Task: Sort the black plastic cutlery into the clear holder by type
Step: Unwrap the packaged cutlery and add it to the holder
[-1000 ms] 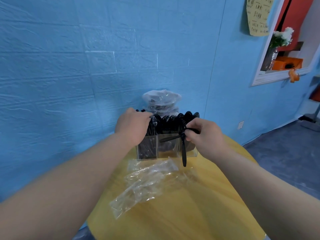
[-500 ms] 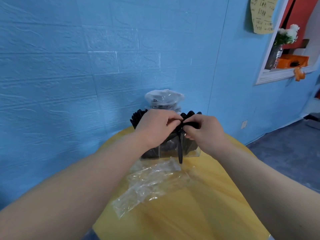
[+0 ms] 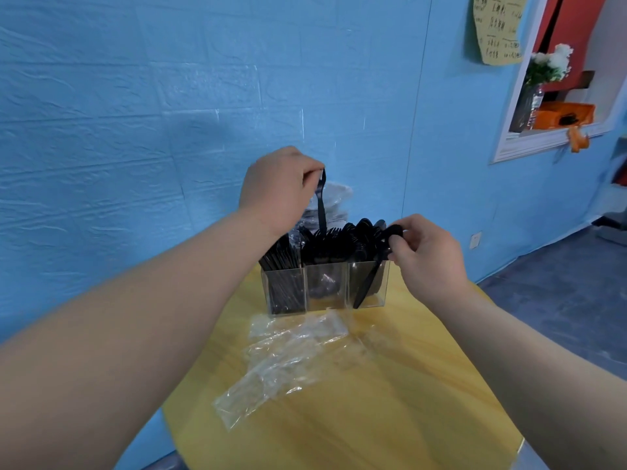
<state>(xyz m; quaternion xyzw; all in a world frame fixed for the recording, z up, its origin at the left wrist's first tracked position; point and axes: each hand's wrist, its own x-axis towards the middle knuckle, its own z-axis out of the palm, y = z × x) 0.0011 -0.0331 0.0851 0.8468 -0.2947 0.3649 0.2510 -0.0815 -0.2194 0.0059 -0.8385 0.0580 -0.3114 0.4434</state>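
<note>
— What are the hands doing?

— The left hand (image 3: 278, 188) is raised above the clear holder (image 3: 325, 286), fingers pinched shut on the top end of a black fork (image 3: 321, 201). The fork hangs straight down, its lower end among the cutlery tops of the middle compartment. The right hand (image 3: 428, 252) is at the holder's right end, fingertips closed on the bowl of a black spoon (image 3: 376, 262); the spoon's handle slants down and to the left along the right compartment. I cannot tell whether it sits inside the clear wall or in front of it.

— And the holder itself?

— It stands on the yellow worktop (image 3: 373, 418), near the far edge, with three compartments side by side. The left one is packed with upright black pieces (image 3: 281, 266), handles or blades, too dense to tell which. The middle and right ones are crowded with rounded and pronged black tops (image 3: 356, 235).

— Anything else around it?

— Crumpled clear plastic wrappers (image 3: 288, 354) lie on the worktop just in front of the holder, spreading toward the near left. Behind the holder, partly hidden by the left hand, sits a clear bag (image 3: 334, 198) with something dark in it. Beyond that is a blue textured wall (image 3: 135, 113). At the upper right, a white-framed opening holds a vase of white flowers (image 3: 543, 79) and an orange box (image 3: 563, 113), with a yellow paper note (image 3: 497, 28) hung on the wall beside it.
</note>
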